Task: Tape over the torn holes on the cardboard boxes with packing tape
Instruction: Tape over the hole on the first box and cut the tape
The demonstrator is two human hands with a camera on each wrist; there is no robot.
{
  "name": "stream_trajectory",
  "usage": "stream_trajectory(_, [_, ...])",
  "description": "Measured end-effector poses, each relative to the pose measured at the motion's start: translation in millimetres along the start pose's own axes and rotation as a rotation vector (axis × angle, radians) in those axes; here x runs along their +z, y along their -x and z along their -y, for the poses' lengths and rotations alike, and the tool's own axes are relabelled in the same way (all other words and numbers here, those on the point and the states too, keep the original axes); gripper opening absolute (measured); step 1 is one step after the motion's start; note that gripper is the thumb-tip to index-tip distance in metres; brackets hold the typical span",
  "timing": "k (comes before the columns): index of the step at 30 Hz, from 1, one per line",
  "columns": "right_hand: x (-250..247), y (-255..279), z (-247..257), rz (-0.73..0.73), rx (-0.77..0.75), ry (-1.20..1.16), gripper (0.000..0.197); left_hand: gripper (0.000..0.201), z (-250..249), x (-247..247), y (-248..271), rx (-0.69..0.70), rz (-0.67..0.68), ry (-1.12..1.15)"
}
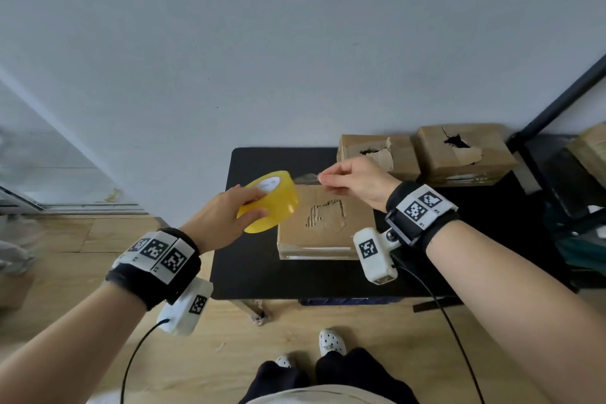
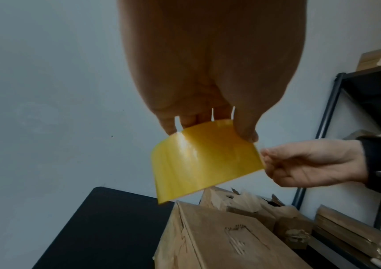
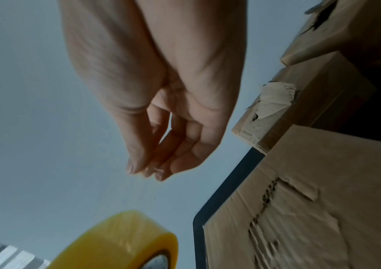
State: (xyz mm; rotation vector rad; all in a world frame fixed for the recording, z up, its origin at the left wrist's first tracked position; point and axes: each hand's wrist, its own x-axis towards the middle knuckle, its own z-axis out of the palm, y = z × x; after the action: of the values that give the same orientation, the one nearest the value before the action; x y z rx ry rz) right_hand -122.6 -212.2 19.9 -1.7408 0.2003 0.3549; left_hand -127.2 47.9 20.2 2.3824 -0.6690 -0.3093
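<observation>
Above the black counter (image 1: 255, 266), the left hand (image 1: 223, 216) grips a yellow roll of packing tape (image 1: 272, 202), fingers over its white core and thumb under the rim, holding it tilted over the counter's left half. Just to its right, the right hand (image 1: 354, 182) pinches the clear free end of tape (image 1: 306, 178) between thumb and fingertips, a short strip stretched between roll and fingers. Beneath them a flat cardboard box (image 1: 324, 223) lies closed on the counter, its top face torn so the corrugated ribs show; what it holds cannot be seen. Two more torn boxes sit against the wall at the counter's far right: the nearer-left box (image 1: 380, 151) has a ragged dark hole with a flap peeled up, and the right-hand box (image 1: 465, 151) has a jagged hole in its top; their insides are too dark to tell. Bare counter surface lies left of and in front of the flat box, up to the near edge. A dark shelf frame (image 1: 557, 102) stands close at the right.
</observation>
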Motion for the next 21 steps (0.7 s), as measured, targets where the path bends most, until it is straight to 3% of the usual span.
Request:
stream_trajectory(5, [4, 10, -11, -0.118, -0.003, -0.069, 0.003, 0.015, 1, 0, -10, -0.104, 0.149, -0.003])
stream_trajectory(10, [-4, 19, -13, -0.166, -0.038, -0.082, 0.007, 0.027, 9, 8, -15, -0.234, 0.198, -0.157])
stream_trajectory(16, [2, 22, -24, -0.193, 0.013, -0.054, 0.007, 0.027, 11, 4, -15, -0.283, 0.265, -0.049])
stream_trajectory(20, [3, 25, -43, -0.279, 0.031, -0.05, 0.007, 0.055, 21, -3, -4, -0.338, 0.377, 0.162])
stream_trajectory(21, [3, 26, -47, -0.292, 0.033, -0.03, 0.007, 0.051, 24, -2, -2, -0.338, 0.388, 0.167])
